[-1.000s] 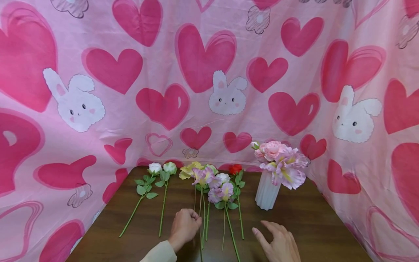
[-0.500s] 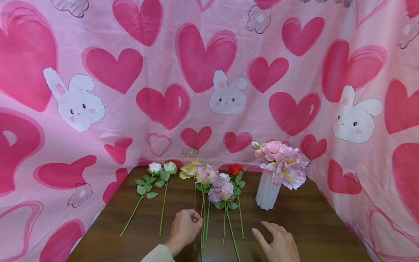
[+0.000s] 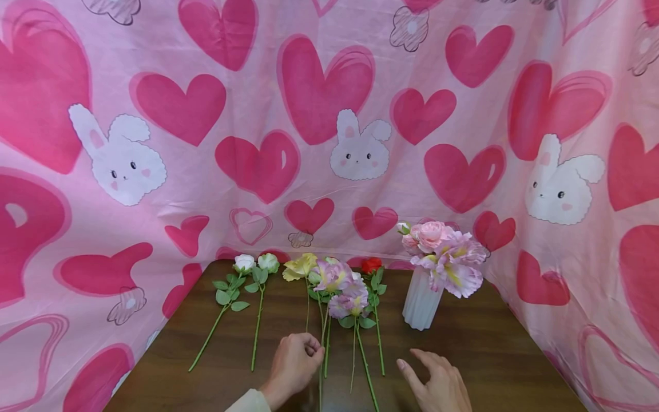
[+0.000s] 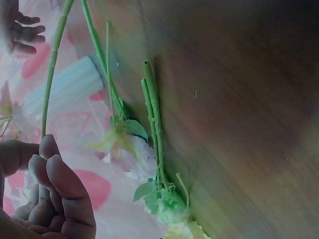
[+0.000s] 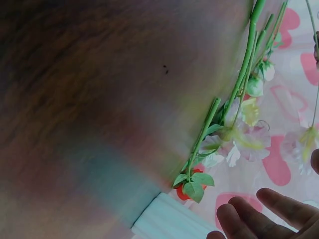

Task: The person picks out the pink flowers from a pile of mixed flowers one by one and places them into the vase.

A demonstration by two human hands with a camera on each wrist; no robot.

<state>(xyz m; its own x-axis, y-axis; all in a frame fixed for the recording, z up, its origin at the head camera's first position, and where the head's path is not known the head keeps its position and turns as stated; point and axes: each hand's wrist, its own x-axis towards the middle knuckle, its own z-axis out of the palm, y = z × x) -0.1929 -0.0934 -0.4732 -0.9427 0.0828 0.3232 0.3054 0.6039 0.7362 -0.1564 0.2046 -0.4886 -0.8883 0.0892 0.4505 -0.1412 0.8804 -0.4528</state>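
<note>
My left hand [image 3: 296,361] pinches the thin green stem [image 4: 49,84] of an artificial purple-and-yellow iris between thumb and fingers. The bloom of this iris [image 3: 332,273] is lifted over the middle of the table, and in the head view it overlaps flowers lying behind it. A second purple iris [image 3: 349,303] lies just right of it. My right hand [image 3: 439,382] hovers at the front right, fingers spread and slightly bent, holding nothing. Beyond it stands a white ribbed vase [image 3: 422,302] with pink flowers [image 3: 431,236] and a purple iris [image 3: 455,266] in it.
On the brown table [image 3: 170,349] lie a white rose [image 3: 244,263] and a pale green rose [image 3: 268,263] at left. A yellow flower [image 3: 300,267] and a red rose [image 3: 371,265] lie further right. A pink heart-print cloth [image 3: 360,74] hangs around the table.
My left hand has shifted slightly right with the pinched iris, whose bloom moved right across the flowers behind it. The right hand stays almost in place.
</note>
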